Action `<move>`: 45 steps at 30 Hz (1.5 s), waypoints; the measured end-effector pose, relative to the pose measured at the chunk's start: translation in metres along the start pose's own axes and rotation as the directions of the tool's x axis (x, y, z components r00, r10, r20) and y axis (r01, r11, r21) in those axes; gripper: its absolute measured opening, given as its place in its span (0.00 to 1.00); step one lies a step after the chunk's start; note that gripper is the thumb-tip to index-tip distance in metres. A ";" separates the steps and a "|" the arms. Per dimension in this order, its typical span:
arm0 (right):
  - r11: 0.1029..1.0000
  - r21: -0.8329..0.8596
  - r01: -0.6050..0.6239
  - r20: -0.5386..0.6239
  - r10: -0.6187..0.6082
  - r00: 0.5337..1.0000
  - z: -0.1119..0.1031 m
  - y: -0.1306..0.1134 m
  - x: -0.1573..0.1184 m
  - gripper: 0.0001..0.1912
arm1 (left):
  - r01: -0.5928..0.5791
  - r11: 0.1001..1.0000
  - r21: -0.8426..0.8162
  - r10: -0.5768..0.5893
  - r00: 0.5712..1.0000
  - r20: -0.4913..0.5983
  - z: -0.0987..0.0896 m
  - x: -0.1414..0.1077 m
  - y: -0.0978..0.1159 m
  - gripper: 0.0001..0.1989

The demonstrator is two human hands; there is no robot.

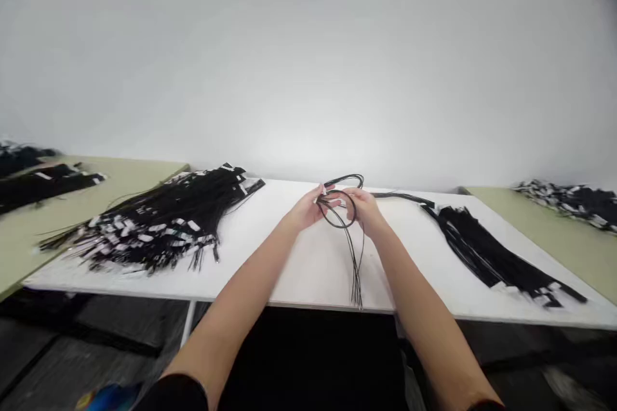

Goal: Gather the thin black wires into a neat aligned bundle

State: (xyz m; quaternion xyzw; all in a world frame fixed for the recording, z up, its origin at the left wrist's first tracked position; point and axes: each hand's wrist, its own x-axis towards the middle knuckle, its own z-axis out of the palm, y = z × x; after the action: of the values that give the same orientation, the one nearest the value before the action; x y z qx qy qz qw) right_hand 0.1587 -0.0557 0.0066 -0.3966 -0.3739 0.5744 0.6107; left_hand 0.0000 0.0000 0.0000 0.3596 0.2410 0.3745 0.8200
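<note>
A thin black cable (355, 263) is looped between my two hands above the middle of the white table (308, 270). Its loose ends hang down toward the table's front edge. My left hand (311, 207) pinches the cable at the left side of the loop, near a small white tag. Fingers of my right hand (364, 207) are closed around the loop's right side. Behind the hands a second, smaller bend of cable sticks up.
A big pile of black cables with white tags (183, 212) lies on the left of the table, and a smaller bundle (491, 250) on the right. Green tables (125, 173) flank both sides, with more cables. A pale wall stands behind.
</note>
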 end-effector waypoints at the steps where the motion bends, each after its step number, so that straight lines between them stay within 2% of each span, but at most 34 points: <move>1: 1.000 0.016 0.010 0.004 -0.010 1.000 -0.004 -0.006 0.000 0.11 | 0.002 1.000 0.001 -0.002 1.000 -0.007 -0.001 0.000 0.000 0.17; 5: 0.991 0.099 0.094 -0.019 -0.092 0.996 -0.015 -0.025 -0.002 0.11 | 0.004 1.000 0.002 -0.003 1.000 -0.028 -0.004 -0.001 0.001 0.17; 9: 0.958 0.172 0.231 -0.105 -0.215 0.971 -0.017 -0.028 -0.004 0.12 | -0.001 1.000 -0.001 0.001 1.000 -0.031 -0.004 -0.002 0.004 0.16; 11: 0.933 0.177 0.314 -0.176 -0.284 0.943 -0.015 -0.025 -0.003 0.11 | 0.005 1.000 -0.003 -0.005 1.000 -0.023 -0.005 -0.003 0.005 0.15; 15: 0.865 0.149 0.480 -0.322 -0.416 0.850 -0.012 -0.018 0.003 0.10 | 0.009 1.000 -0.005 -0.009 1.000 -0.002 -0.008 -0.003 0.005 0.16; 18: 0.845 0.132 0.518 -0.350 -0.449 0.822 -0.013 -0.016 0.006 0.12 | 0.013 1.000 0.000 -0.013 1.000 0.010 -0.008 -0.003 0.004 0.16; 23: 0.875 0.037 0.482 -0.295 -0.452 0.842 -0.018 -0.016 0.007 0.12 | 0.027 0.999 0.018 -0.027 1.000 0.012 -0.008 -0.003 0.003 0.16; 30: 0.876 -0.260 0.406 -0.138 -0.450 0.882 -0.020 -0.008 0.003 0.10 | 0.054 0.997 0.052 -0.055 0.998 0.016 -0.012 -0.001 0.002 0.17; 37: 0.762 -0.543 0.353 0.035 -0.399 0.916 -0.012 0.008 0.000 0.10 | 0.054 0.995 0.085 -0.056 0.998 0.029 -0.010 -0.005 0.001 0.17; 41: 0.688 -0.638 0.346 0.063 -0.401 0.914 -0.010 0.016 0.000 0.10 | 0.060 0.994 0.093 -0.065 0.997 0.052 -0.009 -0.006 0.001 0.15; 45: 0.651 -0.677 0.343 0.059 -0.418 0.907 -0.015 0.018 0.002 0.11 | 0.055 0.995 0.086 -0.061 0.996 0.066 -0.008 -0.007 0.001 0.15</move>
State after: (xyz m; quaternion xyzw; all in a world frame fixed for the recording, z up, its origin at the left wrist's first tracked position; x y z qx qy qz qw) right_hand 0.1650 -0.0545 -0.0154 -0.5315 -0.5986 0.2374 0.5503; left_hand -0.0099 -0.0022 -0.0032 0.3994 0.2389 0.3275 0.8223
